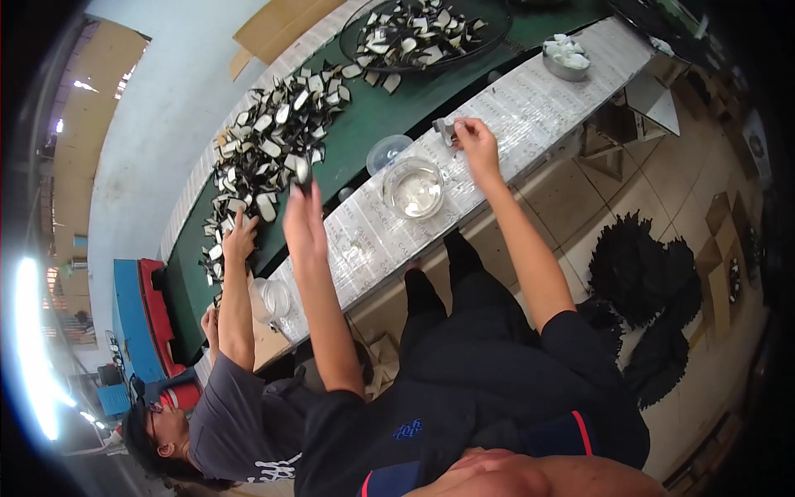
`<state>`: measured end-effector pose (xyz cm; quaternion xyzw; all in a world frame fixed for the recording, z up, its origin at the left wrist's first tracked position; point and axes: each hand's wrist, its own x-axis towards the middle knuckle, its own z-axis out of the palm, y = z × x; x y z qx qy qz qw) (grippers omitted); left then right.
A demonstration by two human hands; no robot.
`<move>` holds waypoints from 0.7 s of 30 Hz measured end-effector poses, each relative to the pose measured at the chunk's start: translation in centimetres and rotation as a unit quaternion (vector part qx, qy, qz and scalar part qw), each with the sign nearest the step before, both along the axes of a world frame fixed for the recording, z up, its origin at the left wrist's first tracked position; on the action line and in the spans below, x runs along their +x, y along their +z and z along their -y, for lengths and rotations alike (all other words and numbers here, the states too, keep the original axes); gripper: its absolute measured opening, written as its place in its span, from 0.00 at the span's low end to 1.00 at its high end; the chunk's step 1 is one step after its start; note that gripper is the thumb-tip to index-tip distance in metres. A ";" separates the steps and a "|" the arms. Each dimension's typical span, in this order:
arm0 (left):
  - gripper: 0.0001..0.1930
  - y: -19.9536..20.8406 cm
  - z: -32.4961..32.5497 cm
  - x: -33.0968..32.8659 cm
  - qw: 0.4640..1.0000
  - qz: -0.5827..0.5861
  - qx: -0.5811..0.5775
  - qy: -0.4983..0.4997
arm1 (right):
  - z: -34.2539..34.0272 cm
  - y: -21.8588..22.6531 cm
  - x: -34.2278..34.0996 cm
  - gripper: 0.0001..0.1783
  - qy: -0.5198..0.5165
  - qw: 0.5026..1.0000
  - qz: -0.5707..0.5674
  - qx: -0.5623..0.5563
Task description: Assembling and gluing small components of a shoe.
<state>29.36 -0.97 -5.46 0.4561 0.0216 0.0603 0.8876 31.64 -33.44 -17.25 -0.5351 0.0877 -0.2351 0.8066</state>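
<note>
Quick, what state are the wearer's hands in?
Left hand: blurred, at a black-and-white piece; grip cannot be told.
Right hand: closed, holding a small grey piece.

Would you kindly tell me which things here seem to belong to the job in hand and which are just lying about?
Likely part of the job:
grey piece in the right hand
heaped black-and-white pieces by the left hand
clear bowl between the hands

Probably just lying about:
frilled black bundles on the floor
open cardboard box beside them

Pieces (272, 147) on belt (358, 124); ledge (517, 108) before belt; bowl (426, 212) on ledge, tin (568, 74) farther right.
</note>
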 end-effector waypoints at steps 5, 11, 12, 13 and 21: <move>0.30 7.7 4.8 12.6 0.974 0.085 0.206 -0.034 | 0.8 -0.4 -0.3 0.11 0.007 1.000 0.020 -0.016; 0.18 -1.3 -8.8 18.8 0.803 -0.024 0.595 -0.001 | -1.1 1.0 0.7 0.11 0.044 0.999 0.010 -0.004; 0.18 -3.7 -9.8 18.4 0.769 -0.043 0.638 0.020 | -0.9 0.4 0.6 0.11 0.040 0.999 0.003 -0.002; 0.18 -5.5 -9.9 18.2 0.731 -0.055 0.679 0.035 | -0.3 0.2 0.4 0.11 0.029 1.000 0.006 -0.010; 0.20 -8.0 -9.9 19.2 0.673 0.010 0.738 0.040 | 0.4 0.2 0.0 0.09 0.021 0.999 0.009 -0.023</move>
